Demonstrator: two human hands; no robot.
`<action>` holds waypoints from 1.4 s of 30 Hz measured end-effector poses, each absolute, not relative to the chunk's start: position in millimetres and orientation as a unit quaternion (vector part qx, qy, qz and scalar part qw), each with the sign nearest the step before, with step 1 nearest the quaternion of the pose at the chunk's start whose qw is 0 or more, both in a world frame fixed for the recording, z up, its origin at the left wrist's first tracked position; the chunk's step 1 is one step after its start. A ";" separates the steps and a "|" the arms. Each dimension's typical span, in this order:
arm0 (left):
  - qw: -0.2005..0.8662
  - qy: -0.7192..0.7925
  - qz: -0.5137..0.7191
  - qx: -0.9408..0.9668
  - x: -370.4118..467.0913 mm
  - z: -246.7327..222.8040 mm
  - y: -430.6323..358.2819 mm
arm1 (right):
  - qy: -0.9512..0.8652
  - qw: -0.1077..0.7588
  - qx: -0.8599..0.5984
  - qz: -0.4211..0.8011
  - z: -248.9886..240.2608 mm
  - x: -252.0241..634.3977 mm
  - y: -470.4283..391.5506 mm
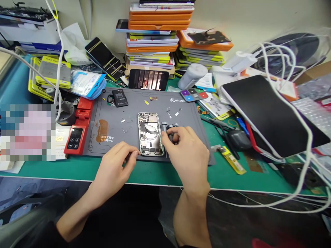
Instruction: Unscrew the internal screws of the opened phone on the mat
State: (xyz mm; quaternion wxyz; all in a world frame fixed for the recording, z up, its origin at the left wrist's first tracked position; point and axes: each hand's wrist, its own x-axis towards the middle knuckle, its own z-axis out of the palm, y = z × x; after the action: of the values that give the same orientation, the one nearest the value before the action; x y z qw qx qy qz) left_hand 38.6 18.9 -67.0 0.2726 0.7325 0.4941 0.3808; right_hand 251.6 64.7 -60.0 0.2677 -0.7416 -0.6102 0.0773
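Observation:
An opened phone [150, 134] with its inner parts showing lies upright in the view on the grey mat [126, 137]. My left hand [116, 168] rests at the phone's lower left corner, fingers curled, thumb and forefinger slightly apart with nothing seen between them. On the phone's right side, my right hand [184, 151] has its thumb and fingers closed around one of several small dark-grey screwdrivers [164, 126], whose tops stand beside the phone's edge. A black battery [120, 98] lies near the mat's back left. Small metal pieces [169, 113] are scattered right of the phone.
A lit phone [148, 80] leans behind the mat, before stacked orange and white cases [159, 20]. A red device [75, 139] is at left. Pliers, a yellow packet [232, 161], a black tablet [269, 110] and white cables lie at right.

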 end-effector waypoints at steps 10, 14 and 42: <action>0.286 0.448 0.485 0.695 33.5 -66.4 10.5 | -0.548 0.617 -0.499 0.266 -51.2 219.4 45.0; 0.285 0.433 0.547 0.657 30.6 -71.8 7.4 | -0.599 0.547 -0.429 0.398 -56.1 195.1 38.1; 0.339 0.481 0.412 0.696 34.0 -69.4 14.9 | -0.470 0.647 -0.450 0.399 -83.0 217.5 36.6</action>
State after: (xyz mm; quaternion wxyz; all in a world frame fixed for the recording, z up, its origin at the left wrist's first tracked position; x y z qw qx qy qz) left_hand 34.0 14.9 -69.4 0.3388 0.6958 0.4807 0.4123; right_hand 217.5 36.6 -83.0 0.6466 -0.4500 -0.4695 0.3987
